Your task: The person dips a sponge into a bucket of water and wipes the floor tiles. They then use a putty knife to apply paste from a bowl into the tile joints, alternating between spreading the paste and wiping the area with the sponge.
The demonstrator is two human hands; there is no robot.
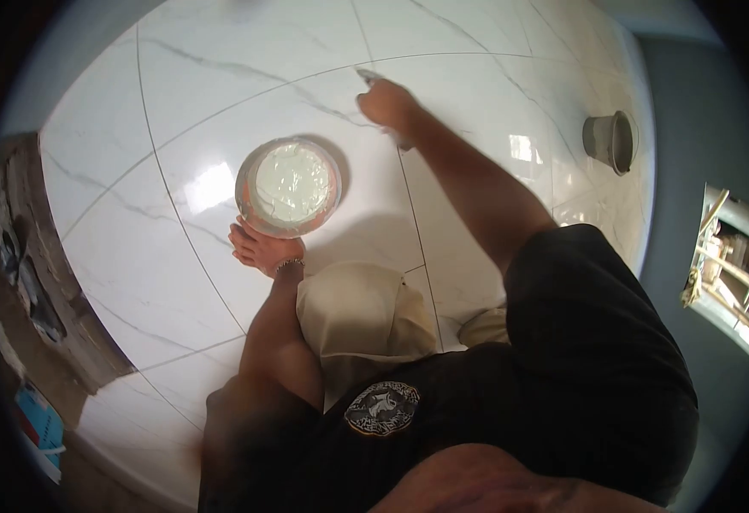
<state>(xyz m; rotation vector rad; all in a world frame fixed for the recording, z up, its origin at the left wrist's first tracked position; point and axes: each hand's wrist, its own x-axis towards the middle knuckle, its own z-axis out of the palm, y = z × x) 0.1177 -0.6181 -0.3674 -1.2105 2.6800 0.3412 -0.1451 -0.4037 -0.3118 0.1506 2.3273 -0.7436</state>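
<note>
A round orange-brown bowl (246, 181) filled with smooth pale paste (293, 181) rests on the white tiled floor. Beside the bowl's near rim, my left hand (263, 250) is open, its fingers spread toward the left. Farther out over the floor, to the right of the bowl, my right hand (387, 104) is closed around a scraper (366, 76). The scraper's narrow grey metal tip points up and left over a tile joint; most of the tool is hidden by my fingers.
A grey bucket (607, 142) stands on the right near the blue-grey wall (682, 111). On the left, the tiles end at a rough brown edge (71, 282), with a blue and red packet (41, 427) lower down. Light wooden sticks (729, 265) show through an opening at right.
</note>
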